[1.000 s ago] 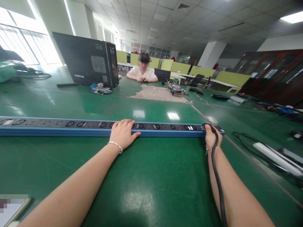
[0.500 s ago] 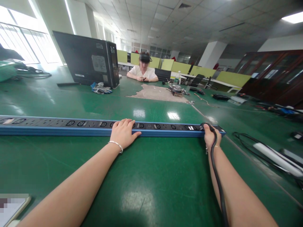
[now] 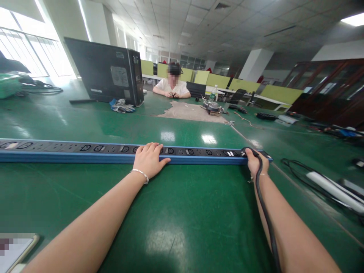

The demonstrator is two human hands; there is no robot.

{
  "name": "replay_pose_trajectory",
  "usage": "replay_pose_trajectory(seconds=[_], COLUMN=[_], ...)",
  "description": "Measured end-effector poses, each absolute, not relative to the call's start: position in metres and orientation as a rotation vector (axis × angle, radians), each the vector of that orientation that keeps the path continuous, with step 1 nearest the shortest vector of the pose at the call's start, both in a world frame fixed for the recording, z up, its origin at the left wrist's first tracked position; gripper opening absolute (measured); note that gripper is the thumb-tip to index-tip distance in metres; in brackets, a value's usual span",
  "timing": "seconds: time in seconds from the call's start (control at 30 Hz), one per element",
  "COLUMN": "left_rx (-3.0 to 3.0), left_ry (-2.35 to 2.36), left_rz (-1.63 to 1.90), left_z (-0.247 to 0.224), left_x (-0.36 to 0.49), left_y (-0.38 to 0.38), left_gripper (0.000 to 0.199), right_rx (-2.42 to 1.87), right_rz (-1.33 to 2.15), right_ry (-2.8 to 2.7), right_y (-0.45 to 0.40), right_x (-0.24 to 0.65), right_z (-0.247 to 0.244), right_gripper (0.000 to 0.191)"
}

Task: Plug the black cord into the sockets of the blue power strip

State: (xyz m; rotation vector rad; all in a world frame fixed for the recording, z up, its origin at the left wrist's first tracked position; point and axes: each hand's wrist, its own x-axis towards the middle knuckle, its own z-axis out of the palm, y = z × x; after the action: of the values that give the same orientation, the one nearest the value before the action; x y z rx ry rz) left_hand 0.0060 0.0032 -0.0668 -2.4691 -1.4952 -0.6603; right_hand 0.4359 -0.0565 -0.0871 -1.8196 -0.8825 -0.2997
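Observation:
A long blue power strip (image 3: 187, 160) with a black face full of sockets lies across the green table. My left hand (image 3: 149, 157) grips it near the middle, fingers over the top and thumb along the near edge. At the strip's right end, my right hand (image 3: 258, 161) is closed on a black plug (image 3: 246, 151) at the socket face. How far the plug sits in the socket is hidden by my fingers. Its thick black cord (image 3: 263, 206) runs back over my right wrist and forearm.
A black computer case (image 3: 104, 70) stands at the far left with gloves (image 3: 122, 106) beside it. A person (image 3: 171, 87) sits across the table (image 3: 182, 212). Cables and a white bar (image 3: 331, 189) lie at right; a phone (image 3: 17, 248) lies near left.
Both hands keep their places on the strip and plug. My right wrist and the cord have shifted slightly to the right; the whole view has shifted a little too.

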Motion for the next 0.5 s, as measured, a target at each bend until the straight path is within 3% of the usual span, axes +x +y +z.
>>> replay_pose_trajectory(seconds=[0.5], left_rx=[-2.475], left_ry=[-1.525], left_rz=[-0.654], left_z=[-0.0655], left_x=[0.0065], left_y=[0.0021], left_gripper=[0.054], right_rx=[-1.904], right_rz=[-0.316], right_ry=[-1.072], right_y=[-0.0644], right_x=[0.4338], right_z=[-0.0947], right_gripper=[0.041])
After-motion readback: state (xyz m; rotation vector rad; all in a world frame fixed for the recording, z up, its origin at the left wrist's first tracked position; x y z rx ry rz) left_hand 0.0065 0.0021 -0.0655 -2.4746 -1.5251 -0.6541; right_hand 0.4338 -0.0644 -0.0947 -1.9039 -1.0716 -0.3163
